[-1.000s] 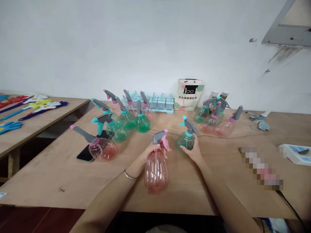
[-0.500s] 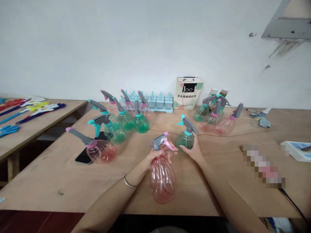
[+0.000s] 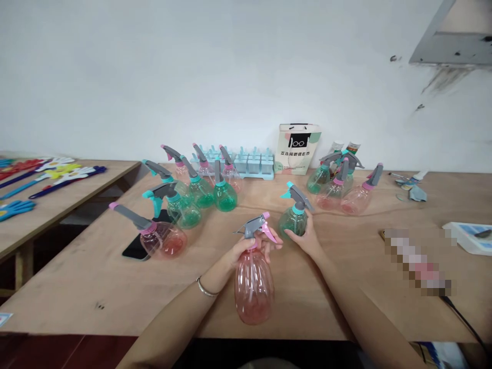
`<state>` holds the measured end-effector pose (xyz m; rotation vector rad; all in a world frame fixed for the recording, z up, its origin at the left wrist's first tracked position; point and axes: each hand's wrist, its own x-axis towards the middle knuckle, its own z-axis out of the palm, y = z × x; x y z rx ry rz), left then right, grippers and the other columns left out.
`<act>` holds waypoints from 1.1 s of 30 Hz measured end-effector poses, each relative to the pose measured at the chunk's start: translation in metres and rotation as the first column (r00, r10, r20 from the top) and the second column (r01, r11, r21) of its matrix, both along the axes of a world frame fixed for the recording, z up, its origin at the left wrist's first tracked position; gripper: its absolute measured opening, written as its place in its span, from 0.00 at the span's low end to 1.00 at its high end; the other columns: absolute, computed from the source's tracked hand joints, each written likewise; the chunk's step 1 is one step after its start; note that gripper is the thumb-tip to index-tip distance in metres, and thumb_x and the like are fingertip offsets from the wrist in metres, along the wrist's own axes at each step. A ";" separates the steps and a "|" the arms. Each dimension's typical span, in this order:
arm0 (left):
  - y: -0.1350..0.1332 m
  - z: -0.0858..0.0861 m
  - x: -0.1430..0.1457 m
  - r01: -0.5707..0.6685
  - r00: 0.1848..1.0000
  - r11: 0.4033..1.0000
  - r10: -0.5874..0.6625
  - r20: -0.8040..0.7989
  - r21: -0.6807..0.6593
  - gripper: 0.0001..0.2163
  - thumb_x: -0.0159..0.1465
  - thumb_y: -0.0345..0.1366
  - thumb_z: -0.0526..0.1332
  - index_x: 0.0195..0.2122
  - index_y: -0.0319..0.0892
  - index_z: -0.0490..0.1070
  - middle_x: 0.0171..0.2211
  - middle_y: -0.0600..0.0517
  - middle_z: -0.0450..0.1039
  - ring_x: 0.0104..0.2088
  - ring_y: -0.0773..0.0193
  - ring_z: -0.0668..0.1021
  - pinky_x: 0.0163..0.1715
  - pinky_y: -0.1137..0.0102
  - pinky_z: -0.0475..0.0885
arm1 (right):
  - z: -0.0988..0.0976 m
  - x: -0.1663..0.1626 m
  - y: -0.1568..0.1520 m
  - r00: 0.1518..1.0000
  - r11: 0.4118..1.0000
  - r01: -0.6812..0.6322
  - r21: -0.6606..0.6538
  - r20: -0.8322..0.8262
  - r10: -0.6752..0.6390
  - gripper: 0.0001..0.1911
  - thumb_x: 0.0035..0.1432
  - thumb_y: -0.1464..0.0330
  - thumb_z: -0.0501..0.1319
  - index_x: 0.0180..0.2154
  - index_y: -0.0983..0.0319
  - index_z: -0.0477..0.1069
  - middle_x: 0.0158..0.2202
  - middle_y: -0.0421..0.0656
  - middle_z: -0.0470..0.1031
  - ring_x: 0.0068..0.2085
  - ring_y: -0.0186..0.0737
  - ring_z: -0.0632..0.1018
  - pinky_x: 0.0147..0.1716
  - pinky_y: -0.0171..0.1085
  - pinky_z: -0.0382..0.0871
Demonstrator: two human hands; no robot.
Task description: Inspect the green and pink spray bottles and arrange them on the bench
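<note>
My left hand (image 3: pixel 248 248) is wrapped round the neck of a clear pink spray bottle (image 3: pixel 254 292), just under its grey head with a pink trigger. That bottle is held up near the front of the table, slightly tilted. My right hand (image 3: pixel 306 234) grips the side of a green spray bottle (image 3: pixel 292 220) with a grey and turquoise head, which stands on the table. To the left is a group of pink and green spray bottles; the nearest, a pink spray bottle (image 3: pixel 163 240), stands partly over a dark phone (image 3: pixel 134 248).
Several more spray bottles (image 3: pixel 357 197) stand at the back right. A paper bag (image 3: pixel 298 151) and a light blue popsicle mould (image 3: pixel 251 164) are against the wall. A pixelated object (image 3: pixel 417 264) with a cable and a white tray (image 3: pixel 469 238) lie right. Colourful hand-shaped things (image 3: pixel 57 171) lie on the left table.
The pink spray bottle in my left hand has tilted slightly, its base shifting a little left. My right hand keeps its hold on the green one. The view has shifted slightly.
</note>
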<state>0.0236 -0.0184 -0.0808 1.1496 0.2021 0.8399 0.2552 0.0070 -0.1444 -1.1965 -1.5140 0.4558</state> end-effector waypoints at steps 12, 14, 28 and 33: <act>-0.007 -0.005 -0.006 0.040 0.999 0.999 -0.040 -0.035 0.002 0.23 0.55 0.56 0.64 0.36 0.39 0.72 0.21 0.51 0.73 0.20 0.61 0.76 0.33 0.60 0.76 | 0.002 -0.001 -0.002 1.000 0.999 -0.001 -0.032 -0.021 0.000 0.45 0.47 0.52 0.69 0.60 0.61 0.53 0.58 0.55 0.68 0.59 0.56 0.72 0.60 0.55 0.64; -0.005 -0.006 -0.003 0.057 0.998 0.998 -0.057 -0.032 -0.010 0.27 0.53 0.58 0.64 0.40 0.38 0.72 0.25 0.48 0.76 0.19 0.62 0.75 0.30 0.62 0.74 | 0.002 0.000 -0.003 1.000 0.999 -0.003 -0.042 -0.029 0.002 0.45 0.47 0.52 0.69 0.60 0.61 0.53 0.57 0.55 0.69 0.59 0.55 0.72 0.60 0.55 0.65; -0.008 0.001 -0.005 -0.081 0.996 0.994 0.084 0.038 -0.073 0.20 0.56 0.53 0.65 0.32 0.38 0.73 0.25 0.52 0.73 0.18 0.67 0.74 0.36 0.59 0.77 | 0.001 0.002 -0.003 0.998 0.997 -0.037 -0.075 -0.054 0.033 0.46 0.47 0.51 0.69 0.61 0.60 0.52 0.57 0.54 0.69 0.60 0.55 0.71 0.60 0.56 0.64; -0.001 0.021 -0.023 -0.304 0.931 0.931 0.335 -0.142 0.201 0.21 0.57 0.51 0.65 0.44 0.40 0.75 0.44 0.42 0.77 0.26 0.64 0.78 0.30 0.65 0.76 | 0.000 0.002 -0.003 0.999 0.996 -0.022 -0.088 -0.044 0.018 0.47 0.46 0.51 0.70 0.61 0.60 0.51 0.58 0.55 0.68 0.59 0.55 0.72 0.59 0.56 0.66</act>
